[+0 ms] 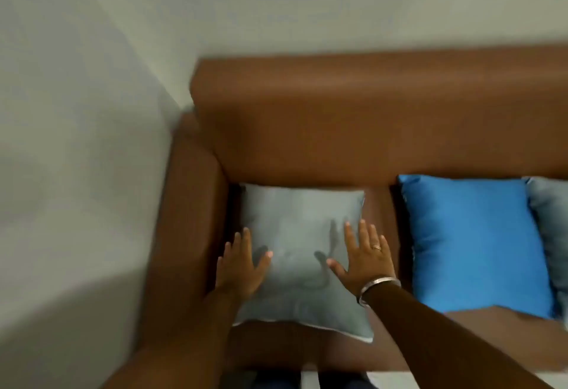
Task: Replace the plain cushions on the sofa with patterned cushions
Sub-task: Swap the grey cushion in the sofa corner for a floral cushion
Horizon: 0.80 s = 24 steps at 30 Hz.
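A plain pale grey-blue cushion leans against the backrest at the left end of the brown sofa. My left hand lies flat over the cushion's left edge, fingers spread. My right hand, with a ring and a metal bangle, lies flat over its right side, fingers spread too. Neither hand grips the fabric. To the right stands a plain bright blue cushion, and a second grey-blue cushion is cut off by the frame's right edge. No patterned cushion is in view.
The sofa's left armrest stands close against a pale wall that meets the back wall in a corner. The picture is blurred. A strip of floor and dark cloth shows at the bottom edge.
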{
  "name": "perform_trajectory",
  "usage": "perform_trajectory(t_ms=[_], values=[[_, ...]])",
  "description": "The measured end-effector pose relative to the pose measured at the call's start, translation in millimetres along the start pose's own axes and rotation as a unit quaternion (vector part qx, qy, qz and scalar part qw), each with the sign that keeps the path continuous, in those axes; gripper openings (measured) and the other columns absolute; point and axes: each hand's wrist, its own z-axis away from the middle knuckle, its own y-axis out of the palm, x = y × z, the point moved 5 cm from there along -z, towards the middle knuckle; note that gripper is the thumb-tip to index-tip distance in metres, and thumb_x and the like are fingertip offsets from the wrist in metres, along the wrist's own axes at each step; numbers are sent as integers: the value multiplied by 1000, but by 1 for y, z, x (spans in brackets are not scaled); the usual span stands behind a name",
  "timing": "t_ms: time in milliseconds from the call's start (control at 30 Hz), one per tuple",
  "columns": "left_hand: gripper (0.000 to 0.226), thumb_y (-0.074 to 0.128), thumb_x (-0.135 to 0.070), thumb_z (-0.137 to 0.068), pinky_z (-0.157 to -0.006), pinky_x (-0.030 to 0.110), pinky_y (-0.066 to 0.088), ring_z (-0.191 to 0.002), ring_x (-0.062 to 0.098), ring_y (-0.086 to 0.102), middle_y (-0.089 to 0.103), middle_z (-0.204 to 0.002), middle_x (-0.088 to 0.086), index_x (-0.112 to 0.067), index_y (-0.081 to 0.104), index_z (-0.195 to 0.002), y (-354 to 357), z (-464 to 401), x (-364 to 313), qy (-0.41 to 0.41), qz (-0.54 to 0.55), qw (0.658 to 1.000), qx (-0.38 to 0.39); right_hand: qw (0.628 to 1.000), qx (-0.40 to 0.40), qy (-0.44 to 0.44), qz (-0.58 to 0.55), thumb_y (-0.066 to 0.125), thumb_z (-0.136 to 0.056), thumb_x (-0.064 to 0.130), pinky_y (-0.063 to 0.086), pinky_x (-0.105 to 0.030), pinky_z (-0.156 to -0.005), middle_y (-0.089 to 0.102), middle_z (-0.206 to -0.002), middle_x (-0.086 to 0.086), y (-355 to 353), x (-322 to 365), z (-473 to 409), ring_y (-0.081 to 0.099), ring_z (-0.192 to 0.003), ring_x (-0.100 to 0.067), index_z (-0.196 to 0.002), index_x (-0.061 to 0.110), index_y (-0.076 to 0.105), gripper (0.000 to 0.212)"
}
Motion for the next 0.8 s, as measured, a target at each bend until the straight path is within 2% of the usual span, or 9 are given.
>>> perform_trajectory(t_ms=[133, 233, 400, 467, 533, 600, 667, 733, 800], values=[[84, 45, -57, -96, -122, 45, 20, -151, 33, 23, 20, -167, 14, -17, 9, -160, 36, -49, 38, -78, 203, 975, -39, 938, 50, 214, -267, 43, -79, 78, 24, -51, -119, 18, -163, -21, 86, -42, -33, 24, -147, -41, -156, 23, 8, 101], [90, 51, -74, -84, -111, 40, 35, -137, 24, 44, 40, -156, -2, -32, 19, -157, 50, -64, 52, -85, 274, 958, -27, 829, 36, 229, -509, 65, -80, 60, 39, -49, -110, 50, -147, -13, 129, -43, -55, 51, -130, -37, -148, 25, 30, 84], [64, 62, -76, -75, -97, 28, 47, -120, 5, 59, 59, -127, -30, -54, 49, -134, 8, -59, 42, -55, 368, 924, 86, 711, 121, 230, -653, 70, -78, 49, 48, -46, -103, 65, -131, -12, 100, -39, -55, 64, -113, -31, -138, 18, 52, 69], [53, 57, -74, -79, -104, 44, 48, -123, 14, 62, 68, -128, -19, -53, 60, -128, -21, -55, 43, -60, 423, 890, 161, 647, 176, 229, -705, 70, -65, 62, 56, -45, -91, 74, -115, -13, 58, -63, -44, 72, -100, -31, -125, 18, 64, 75], [54, 50, -66, -90, -104, 53, 46, -121, 27, 64, 69, -131, 1, -34, 64, -132, -43, -57, 46, -82, 524, 826, 191, 609, 168, 223, -742, 64, -58, 79, 52, -45, -93, 76, -111, -8, 17, -96, -39, 72, -101, -27, -124, 21, 67, 88], [55, 38, -48, -102, -98, 45, 48, -110, 28, 68, 66, -130, 15, -12, 56, -139, -44, -70, 39, -131, 580, 789, 156, 597, 112, 182, -774, 51, -62, 89, 47, -47, -98, 75, -116, 1, -14, -115, -46, 68, -112, -23, -137, 25, 56, 99], [53, 28, -34, -107, -97, 37, 44, -119, 27, 60, 55, -143, 20, 0, 43, -146, -41, -82, 19, -147, 549, 820, 72, 595, 93, 102, -792, 34, -65, 93, 41, -44, -102, 65, -135, 1, -37, -97, -61, 57, -128, -23, -143, 26, 49, 104], [62, 33, -62, -98, -96, 33, 47, -123, 13, 58, 61, -140, -3, -25, 50, -144, -31, -87, -21, -91, 522, 847, 43, 618, 67, 86, -778, 25, -65, 91, 39, -44, -107, 58, -142, -1, -39, -72, -80, 54, -131, -22, -145, 25, 45, 106], [71, 33, -93, -71, -84, 23, 51, -105, -2, 64, 68, -114, -26, -51, 60, -121, -19, -88, -49, -68, 517, 852, 51, 692, 0, 97, -715, 28, -66, 89, 37, -44, -111, 58, -136, 3, -35, -53, -98, 53, -125, -20, -144, 23, 45, 104]])
